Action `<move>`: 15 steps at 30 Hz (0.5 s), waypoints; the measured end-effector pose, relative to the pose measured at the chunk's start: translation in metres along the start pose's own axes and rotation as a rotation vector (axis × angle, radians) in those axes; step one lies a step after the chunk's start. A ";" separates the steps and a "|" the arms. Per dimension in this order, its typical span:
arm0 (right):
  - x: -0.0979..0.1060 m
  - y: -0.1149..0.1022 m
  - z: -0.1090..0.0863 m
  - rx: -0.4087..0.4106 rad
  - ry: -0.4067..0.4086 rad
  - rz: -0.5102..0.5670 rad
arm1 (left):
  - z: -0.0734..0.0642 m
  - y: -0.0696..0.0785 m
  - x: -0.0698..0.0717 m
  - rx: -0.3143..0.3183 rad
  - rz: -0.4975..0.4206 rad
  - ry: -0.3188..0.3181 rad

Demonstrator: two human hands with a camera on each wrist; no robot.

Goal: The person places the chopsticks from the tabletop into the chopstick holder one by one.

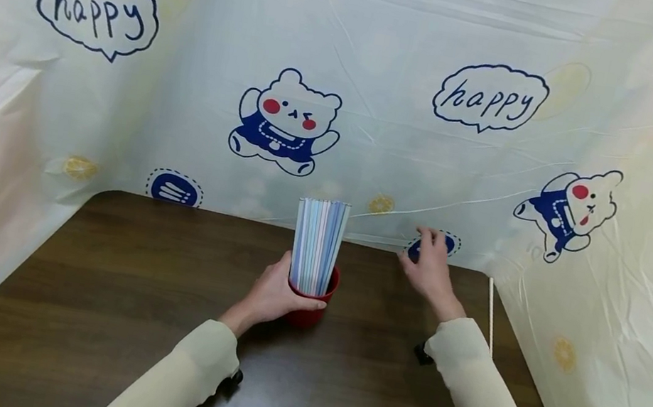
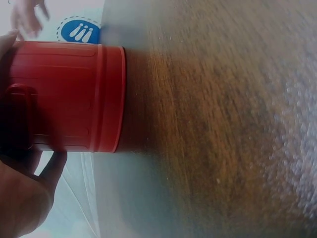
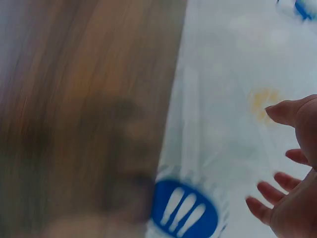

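Observation:
My left hand [image 1: 271, 295] grips a red cup [image 1: 304, 315] near the middle of the table, thumb across its near side. A tight bundle of slim pale blue, white and pinkish straws [image 1: 316, 248] stands upright in it, rising well above the rim. In the left wrist view the red cup [image 2: 69, 96] has a ribbed wall and a handle-like part, and its base is close to the tabletop. My right hand [image 1: 431, 268] is over the table's far right part with fingers spread and relaxed. Nothing is between the right fingers [image 3: 282, 181] in the right wrist view.
A dark brown wooden table [image 1: 120, 313] spans the view. A thin white stick [image 1: 490, 316] lies along its right edge, beside the right sleeve. Pale printed curtains [image 1: 390, 135] hang close behind the table and at both sides.

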State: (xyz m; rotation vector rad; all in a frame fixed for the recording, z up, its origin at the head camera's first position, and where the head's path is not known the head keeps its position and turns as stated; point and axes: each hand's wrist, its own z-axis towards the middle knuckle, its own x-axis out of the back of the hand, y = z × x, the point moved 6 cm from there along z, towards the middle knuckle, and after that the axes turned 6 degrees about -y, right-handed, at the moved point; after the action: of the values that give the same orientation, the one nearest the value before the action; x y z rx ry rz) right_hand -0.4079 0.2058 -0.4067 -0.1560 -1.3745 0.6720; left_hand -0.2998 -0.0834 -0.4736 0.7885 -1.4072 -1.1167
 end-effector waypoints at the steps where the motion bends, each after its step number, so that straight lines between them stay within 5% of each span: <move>1: 0.002 0.012 0.001 -0.025 0.006 -0.032 | 0.000 0.000 0.000 0.000 0.002 0.002; 7: 0.010 0.080 0.001 -0.164 -0.022 -0.198 | 0.000 0.000 0.001 0.006 -0.001 0.007; 15: 0.024 0.152 -0.021 -0.370 -0.142 -0.243 | 0.000 -0.002 -0.002 0.012 0.004 -0.005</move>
State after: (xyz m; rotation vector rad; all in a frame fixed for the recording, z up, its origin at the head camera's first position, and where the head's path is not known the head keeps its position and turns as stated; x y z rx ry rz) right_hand -0.4405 0.3464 -0.4636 -0.2339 -1.6161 0.2247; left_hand -0.3001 -0.0821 -0.4761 0.7917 -1.4199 -1.1086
